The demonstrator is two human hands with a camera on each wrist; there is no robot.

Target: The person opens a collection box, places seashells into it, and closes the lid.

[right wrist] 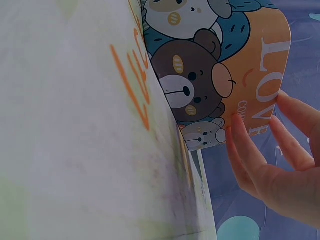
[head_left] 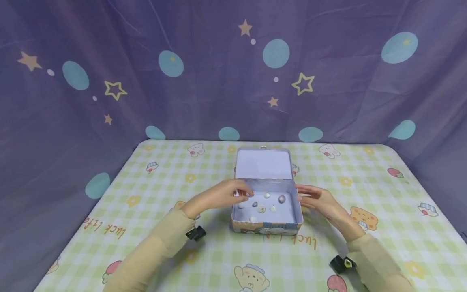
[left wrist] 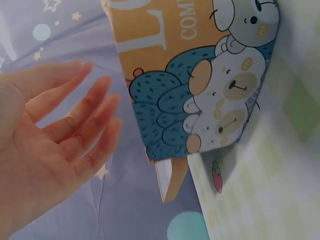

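A tin box stands on the table with its hinged lid tipped back. Several small shells, whitish and purplish, lie scattered over its pale floor. My left hand is over the box's left rim, fingers loosely bent and spread, nothing between them; the left wrist view shows them beside the box's orange printed side. At the opposite side, my right hand rests its extended fingertips against the right wall, which carries printed bears and lettering.
A green-and-white checked tablecloth with cartoon prints covers the table. Behind it hangs a purple curtain with stars and teal ovals. Dark wrist cameras are strapped near both sleeve cuffs.
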